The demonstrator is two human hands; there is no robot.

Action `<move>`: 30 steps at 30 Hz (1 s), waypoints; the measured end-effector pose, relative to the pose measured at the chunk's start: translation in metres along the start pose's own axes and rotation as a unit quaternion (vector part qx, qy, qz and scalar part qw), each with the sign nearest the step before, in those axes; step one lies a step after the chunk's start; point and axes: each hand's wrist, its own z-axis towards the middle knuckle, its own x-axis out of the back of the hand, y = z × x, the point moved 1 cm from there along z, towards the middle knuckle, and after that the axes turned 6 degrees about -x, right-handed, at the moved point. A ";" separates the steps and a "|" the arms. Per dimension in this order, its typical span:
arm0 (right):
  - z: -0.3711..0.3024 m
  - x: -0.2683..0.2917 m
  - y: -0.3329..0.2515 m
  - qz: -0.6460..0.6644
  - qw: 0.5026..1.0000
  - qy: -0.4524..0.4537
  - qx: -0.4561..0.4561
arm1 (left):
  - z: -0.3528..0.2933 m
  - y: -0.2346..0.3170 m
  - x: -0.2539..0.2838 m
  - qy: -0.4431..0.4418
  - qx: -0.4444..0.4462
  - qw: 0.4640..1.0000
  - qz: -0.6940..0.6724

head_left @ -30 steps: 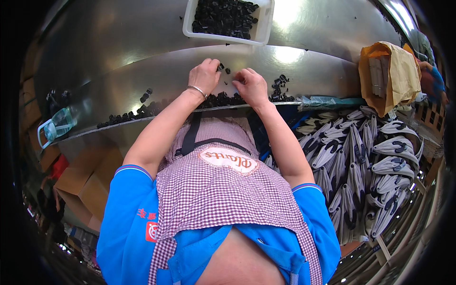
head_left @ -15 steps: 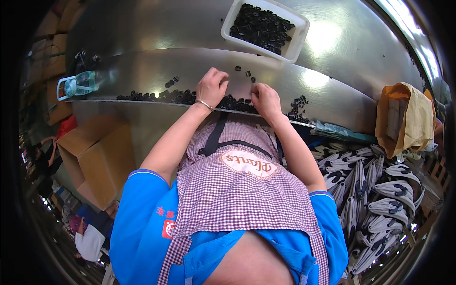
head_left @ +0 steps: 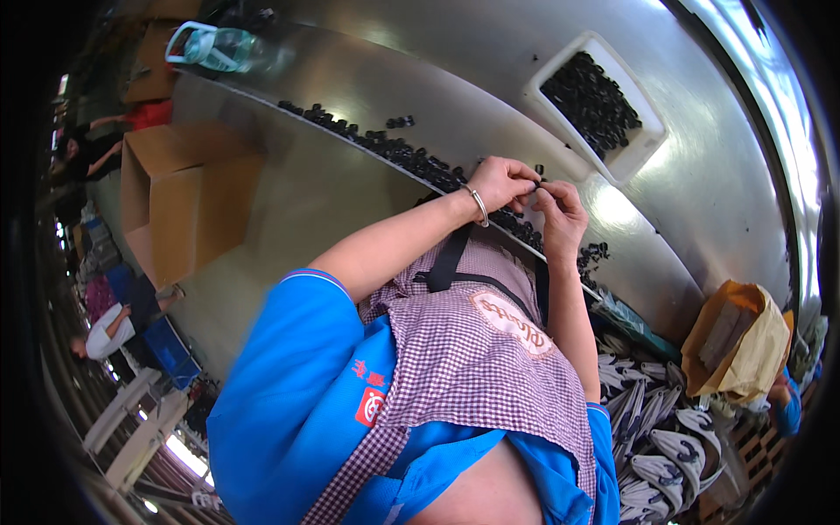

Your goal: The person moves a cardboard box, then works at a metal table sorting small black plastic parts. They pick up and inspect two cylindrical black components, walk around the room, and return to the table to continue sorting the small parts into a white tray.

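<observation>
My left hand [head_left: 503,184], with a silver bangle at its wrist, and my right hand [head_left: 564,214] meet over the near edge of the metal table [head_left: 437,83]. Their fingertips pinch together on a small black plastic part [head_left: 537,185], mostly hidden by the fingers. Just beyond the fingers, another small black piece [head_left: 539,169] stands on the table. A long row of similar black plastic pieces [head_left: 411,159] lies along the near edge, running left from under my hands. More loose black pieces [head_left: 597,251] are to the right of my right hand.
Farther back stands a white plastic bin [head_left: 650,144] partly filled with black pieces. A teal bottle [head_left: 223,48] lies at the table's far left. On the floor at left is an open cardboard box [head_left: 197,201]. At right are a brown paper bag [head_left: 757,346] and bundled white-and-dark items [head_left: 661,468]. People are in the left background.
The view has turned, so the table edge now slants down to the right. My hands, apart over the pieces before, have come together on one small black part.
</observation>
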 end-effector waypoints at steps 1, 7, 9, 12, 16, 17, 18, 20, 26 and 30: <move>0.000 -0.006 0.001 0.015 1.000 -0.019 -0.008 | -0.007 0.002 0.002 0.008 0.000 1.000 -0.019; 0.000 -0.046 -0.004 0.063 0.990 -0.055 -0.112 | -0.031 -0.002 0.032 0.060 -0.022 0.993 -0.101; 0.003 -0.056 -0.001 0.085 0.987 -0.059 -0.119 | -0.037 0.004 0.043 0.058 -0.035 0.993 -0.101; 0.006 -0.070 0.003 0.126 0.978 -0.073 -0.149 | -0.045 0.007 0.061 0.032 -0.065 0.994 -0.077; -0.001 -0.093 -0.002 0.132 0.965 -0.096 -0.203 | -0.054 0.016 0.082 0.045 -0.081 0.995 0.041; -0.003 -0.099 -0.002 0.149 0.958 -0.094 -0.227 | -0.053 0.019 0.089 0.047 -0.083 0.992 0.085; -0.004 -0.107 -0.004 0.124 0.959 -0.094 -0.237 | -0.052 0.022 0.100 0.091 -0.169 0.969 0.154; -0.008 -0.111 -0.010 0.048 0.969 -0.115 -0.215 | -0.048 0.033 0.124 0.152 -0.347 0.858 0.345; 0.011 -0.034 0.012 -0.240 0.963 0.112 -0.044 | -0.033 0.057 0.215 0.260 -0.320 0.707 0.575; 0.045 0.009 0.023 -0.323 0.916 0.238 0.020 | -0.032 0.068 0.220 0.258 -0.265 0.712 0.597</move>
